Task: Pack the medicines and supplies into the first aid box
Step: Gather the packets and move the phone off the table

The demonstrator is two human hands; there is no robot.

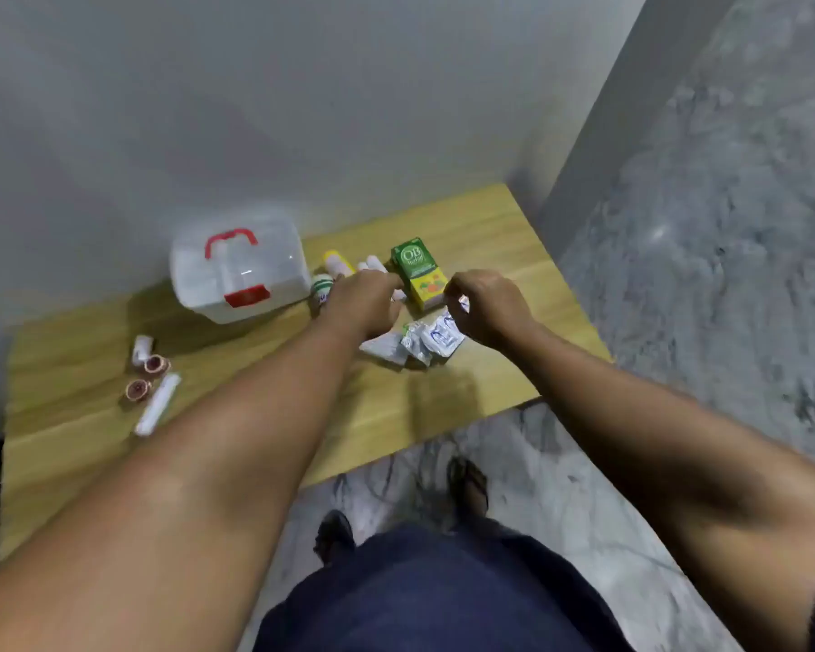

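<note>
The sachets (pixel 427 343) lie in a loose pile on the table (pixel 90 454), to the right of the closed first aid box (pixel 238 275). The right hand (pixel 488 305) pinches one by its corner with curled fingers. They look light, crinkly and slippery (best gathered by the edges). Whether the left hand (pixel 363 301) holds anything, I cannot tell.

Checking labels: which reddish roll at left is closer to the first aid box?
The rear reddish roll, beside the short white bottle; the other roll lies by the long white tube.
</note>
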